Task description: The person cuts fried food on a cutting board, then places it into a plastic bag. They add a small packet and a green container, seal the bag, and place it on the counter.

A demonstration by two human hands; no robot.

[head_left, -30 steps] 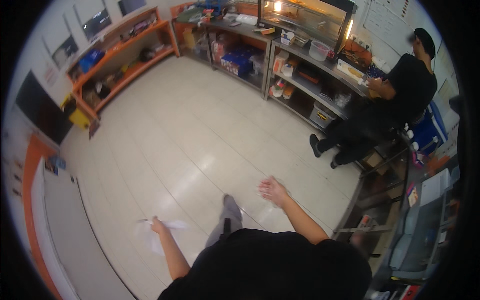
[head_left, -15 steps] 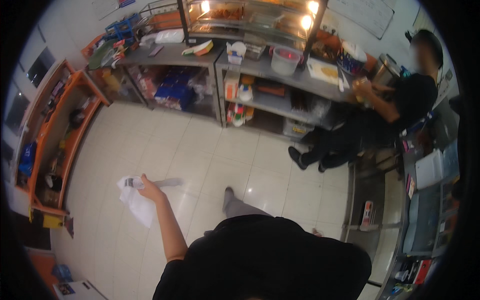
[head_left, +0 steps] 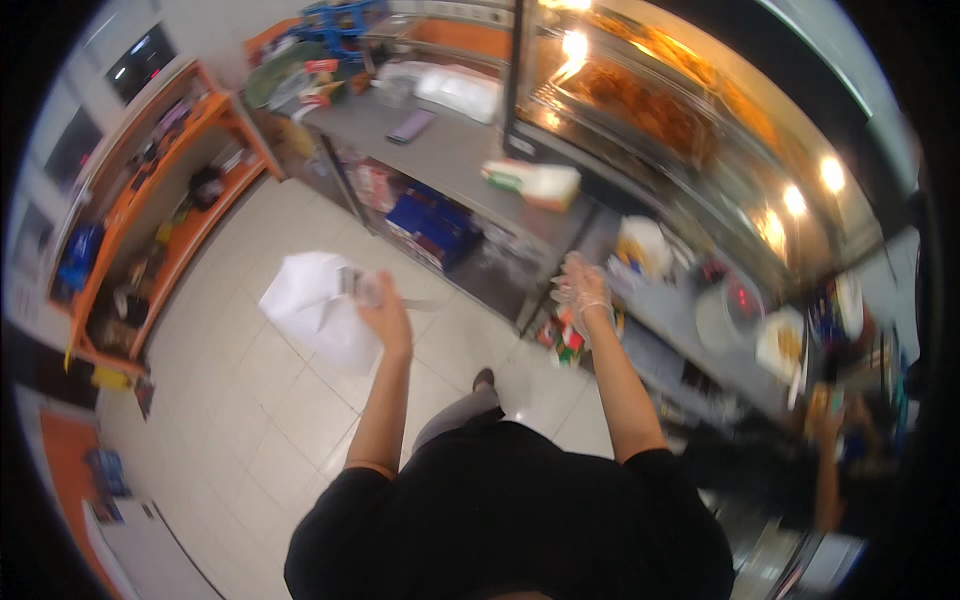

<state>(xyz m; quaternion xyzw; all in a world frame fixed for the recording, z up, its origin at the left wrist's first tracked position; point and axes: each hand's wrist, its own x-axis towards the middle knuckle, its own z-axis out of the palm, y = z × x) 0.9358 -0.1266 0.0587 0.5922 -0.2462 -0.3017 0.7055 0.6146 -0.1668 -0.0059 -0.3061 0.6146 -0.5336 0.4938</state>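
Over the tiled floor (head_left: pixel 215 375), the left hand (head_left: pixel 387 315) grips a white sheet (head_left: pixel 315 308), which hangs to its left and may be a bag; blur hides which. A thin grey strip (head_left: pixel 428 303) juts out on the hand's other side, too smeared to name. Good handling, I judge, calls for a firm pinch near the sheet's edge, its loose part held clear of the counter (head_left: pixel 465 165), and for the clear glove (head_left: pixel 597 300) on the right hand (head_left: pixel 586 286) to brush nothing needlessly. Both forearms reach forward, leaning slightly inward, hands well apart. The right fingers are spread, with nothing seen in them, near the counter's edge; whether they touch it, I cannot tell.
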